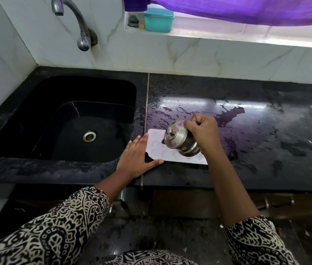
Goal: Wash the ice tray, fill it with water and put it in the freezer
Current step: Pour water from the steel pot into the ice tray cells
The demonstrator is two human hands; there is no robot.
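Observation:
A white ice tray [156,143] lies flat on the wet black counter just right of the sink. My left hand [138,157] rests flat against the tray's left end, fingers straight, thumb along its near edge. My right hand [203,133] grips a lidded steel jug [180,139] and holds it tilted over the tray's middle. The jug and my right hand hide the right part of the tray. I cannot make out any stream of water.
A black sink [63,119] with a drain lies to the left, a steel tap [71,18] above it. The counter [266,131] is wet with puddles. A teal box [159,20] stands on the window ledge under a purple curtain [247,8].

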